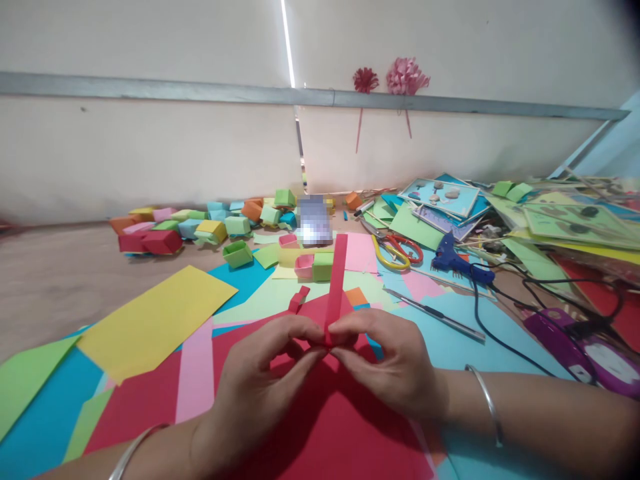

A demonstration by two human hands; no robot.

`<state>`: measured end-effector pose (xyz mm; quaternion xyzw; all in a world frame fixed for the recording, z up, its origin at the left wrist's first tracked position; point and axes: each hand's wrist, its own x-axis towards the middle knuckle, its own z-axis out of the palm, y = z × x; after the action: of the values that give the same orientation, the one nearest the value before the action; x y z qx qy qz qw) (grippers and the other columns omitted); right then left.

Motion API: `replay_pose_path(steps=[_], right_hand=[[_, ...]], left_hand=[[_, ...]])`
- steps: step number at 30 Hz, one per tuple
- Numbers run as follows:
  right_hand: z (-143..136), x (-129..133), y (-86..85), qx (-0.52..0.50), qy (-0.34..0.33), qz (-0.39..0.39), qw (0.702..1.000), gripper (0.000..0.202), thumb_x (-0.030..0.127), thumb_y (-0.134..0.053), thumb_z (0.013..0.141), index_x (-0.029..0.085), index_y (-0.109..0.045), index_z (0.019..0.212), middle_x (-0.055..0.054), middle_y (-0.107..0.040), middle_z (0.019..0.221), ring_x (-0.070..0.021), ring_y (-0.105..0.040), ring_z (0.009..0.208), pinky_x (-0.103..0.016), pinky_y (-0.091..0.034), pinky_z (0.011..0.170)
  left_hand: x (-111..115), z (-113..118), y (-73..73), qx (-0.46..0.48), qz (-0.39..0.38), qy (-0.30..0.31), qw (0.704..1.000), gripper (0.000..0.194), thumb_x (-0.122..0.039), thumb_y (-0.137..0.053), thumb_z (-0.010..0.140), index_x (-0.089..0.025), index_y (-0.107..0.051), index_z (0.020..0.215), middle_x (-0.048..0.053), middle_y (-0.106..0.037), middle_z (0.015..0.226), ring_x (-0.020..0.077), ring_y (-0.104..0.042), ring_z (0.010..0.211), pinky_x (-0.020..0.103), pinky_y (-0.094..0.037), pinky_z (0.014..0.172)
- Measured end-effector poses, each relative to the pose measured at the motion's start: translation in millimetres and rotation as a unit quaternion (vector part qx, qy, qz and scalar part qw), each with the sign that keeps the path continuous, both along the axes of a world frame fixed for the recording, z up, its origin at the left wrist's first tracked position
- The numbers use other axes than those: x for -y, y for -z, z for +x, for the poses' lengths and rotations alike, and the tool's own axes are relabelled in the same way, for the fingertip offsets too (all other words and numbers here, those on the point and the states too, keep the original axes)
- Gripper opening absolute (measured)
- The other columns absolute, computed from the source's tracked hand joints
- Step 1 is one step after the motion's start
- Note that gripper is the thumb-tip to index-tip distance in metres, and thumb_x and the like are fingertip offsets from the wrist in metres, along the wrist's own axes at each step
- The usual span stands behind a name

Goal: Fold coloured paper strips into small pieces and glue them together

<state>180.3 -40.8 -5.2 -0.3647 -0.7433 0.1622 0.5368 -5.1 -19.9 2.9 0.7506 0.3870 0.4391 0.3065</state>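
Note:
A narrow red paper strip stands up between my two hands, its lower end pinched by both. My left hand presses thumb and forefinger together at the strip's left side. From the right, my right hand pinches the same end, its fingertips close to the left ones. The exact fold under the fingertips is hidden. Beneath both hands lies a large red paper sheet. Just beyond the left fingers sits a small folded red paper piece.
Yellow paper lies to the left. Several folded paper boxes stand along the back. Scissors, a pen, a blue glue gun with its cable and a purple power strip lie to the right. A wall rises behind.

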Motion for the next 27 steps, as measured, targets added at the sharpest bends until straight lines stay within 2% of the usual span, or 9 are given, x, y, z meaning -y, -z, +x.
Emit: replay_pose_path(steps=[7,16,19,22,25,27], right_hand=[[4.2,-2.1,1.1,0.015,-0.041,0.040,0.998,0.017,0.012,-0.060,0.091,0.020,-0.068,0.103,-0.005,-0.075,0.088,-0.0145,-0.070,0.079,-0.026,-0.057,0.074],[3.8,-1.7,2.6,0.027,-0.018,0.030,0.999,0.013,0.015,-0.060,0.090,0.018,-0.072,0.095,-0.006,-0.071,0.084,-0.0127,-0.067,0.073,-0.023,-0.055,0.065],[3.7,-2.8,2.2,0.051,-0.003,0.070,0.996,0.011,0.016,-0.060,0.090,0.018,-0.070,0.093,-0.006,-0.072,0.086,-0.0140,-0.067,0.076,-0.026,-0.053,0.068],[3.4,-5.6,0.9,0.097,0.017,0.152,0.983,0.009,0.014,-0.060,0.088,0.018,-0.068,0.089,-0.003,-0.073,0.081,-0.0131,-0.064,0.070,-0.029,-0.046,0.065],[5.1,-8.6,-0.7,0.135,0.031,0.214,0.967,0.007,0.012,-0.062,0.085,0.017,-0.066,0.081,-0.001,-0.070,0.070,-0.0110,-0.058,0.058,-0.029,-0.036,0.056],[8.2,-9.4,-2.6,0.156,0.026,0.230,0.960,0.008,0.012,-0.062,0.085,0.015,-0.065,0.079,-0.001,-0.069,0.066,-0.0106,-0.056,0.054,-0.030,-0.031,0.053]], left_hand=[[-2.4,-2.9,-4.9,-0.032,0.067,0.029,0.997,0.016,-0.011,-0.069,0.079,-0.027,-0.069,0.080,-0.002,-0.074,0.072,0.0148,-0.068,0.066,0.023,-0.055,0.062],[-5.1,0.0,-2.3,0.012,0.081,0.056,0.995,0.017,-0.007,-0.063,0.079,-0.023,-0.066,0.073,-0.002,-0.067,0.068,0.0119,-0.063,0.060,0.020,-0.053,0.056],[-5.4,-0.1,-1.7,0.023,0.079,0.062,0.995,0.018,-0.006,-0.063,0.078,-0.022,-0.065,0.073,-0.001,-0.068,0.070,0.0120,-0.064,0.061,0.019,-0.053,0.056],[-3.5,0.0,-4.1,0.024,0.073,0.074,0.994,0.020,-0.004,-0.061,0.078,-0.022,-0.065,0.071,-0.002,-0.068,0.069,0.0113,-0.065,0.063,0.019,-0.054,0.059],[-0.5,0.7,-7.1,0.032,0.006,0.055,0.998,0.017,-0.008,-0.064,0.076,-0.022,-0.062,0.068,-0.003,-0.066,0.069,0.0111,-0.065,0.063,0.018,-0.053,0.058],[0.2,1.4,-7.6,0.054,-0.105,0.027,0.993,0.013,-0.014,-0.070,0.074,-0.021,-0.060,0.070,-0.003,-0.064,0.069,0.0114,-0.064,0.060,0.019,-0.052,0.054]])
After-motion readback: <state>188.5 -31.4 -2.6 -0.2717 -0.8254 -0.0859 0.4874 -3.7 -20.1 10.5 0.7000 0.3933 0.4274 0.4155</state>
